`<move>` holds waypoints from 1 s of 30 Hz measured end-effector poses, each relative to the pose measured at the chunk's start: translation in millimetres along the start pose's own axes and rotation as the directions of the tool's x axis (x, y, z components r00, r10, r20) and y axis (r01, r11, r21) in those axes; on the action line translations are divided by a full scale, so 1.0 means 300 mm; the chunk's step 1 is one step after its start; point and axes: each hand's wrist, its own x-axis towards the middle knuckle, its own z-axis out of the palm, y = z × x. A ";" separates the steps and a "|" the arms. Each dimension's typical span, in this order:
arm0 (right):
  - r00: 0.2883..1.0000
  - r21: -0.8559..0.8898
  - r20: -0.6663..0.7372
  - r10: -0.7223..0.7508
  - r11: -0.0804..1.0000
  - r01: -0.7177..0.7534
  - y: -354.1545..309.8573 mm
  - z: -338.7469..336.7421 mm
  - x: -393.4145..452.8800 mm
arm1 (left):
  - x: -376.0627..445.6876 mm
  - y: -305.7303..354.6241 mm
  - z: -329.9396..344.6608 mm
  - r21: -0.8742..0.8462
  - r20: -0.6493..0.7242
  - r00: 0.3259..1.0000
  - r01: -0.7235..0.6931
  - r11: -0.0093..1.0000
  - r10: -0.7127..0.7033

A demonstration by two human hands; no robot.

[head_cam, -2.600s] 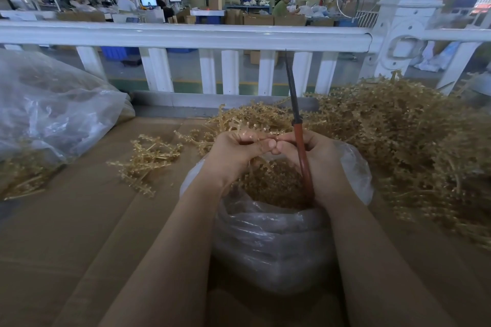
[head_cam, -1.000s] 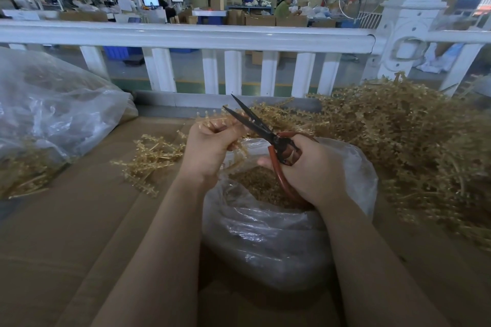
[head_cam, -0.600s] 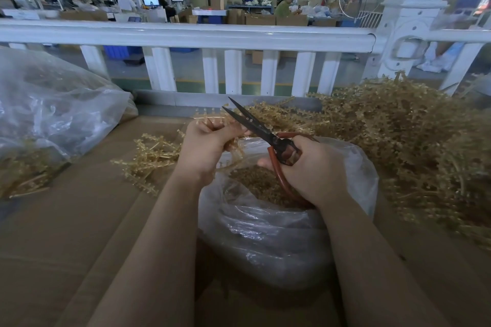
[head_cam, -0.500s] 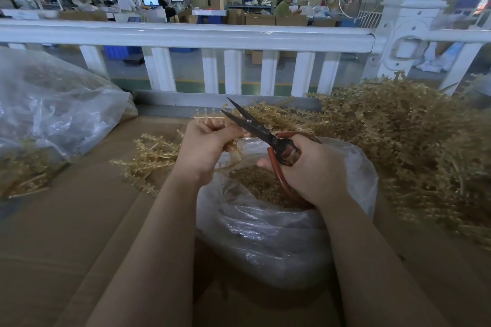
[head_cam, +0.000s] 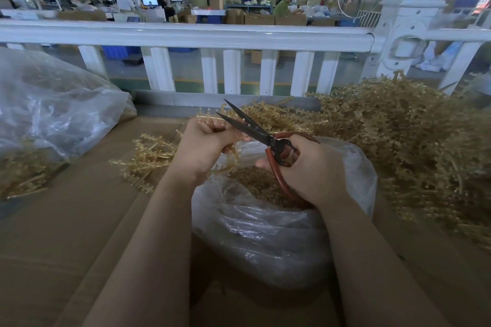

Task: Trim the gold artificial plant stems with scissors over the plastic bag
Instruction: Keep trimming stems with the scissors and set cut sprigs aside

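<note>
Stem [head_cam: 212, 122] in left hand [head_cam: 204, 146] — beside scissors [head_cam: 252, 127].

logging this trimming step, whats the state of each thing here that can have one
scissors: blades open, gripped by the handles in the right hand
gold stem: pinched in the left hand, between the open blades
plastic bag: mouth open under the hands, gold clippings inside
big bag: lying on its side at left, partly filled
stem pile: heaped loose at right
small stem bunch: lying flat beside the left hand
</note>
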 end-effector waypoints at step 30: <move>0.999 0.065 0.039 0.013 0.998 -0.015 -0.017 -0.019 -0.002 | -0.002 -0.004 -0.010 -0.051 0.112 0.994 0.015 0.999 -0.010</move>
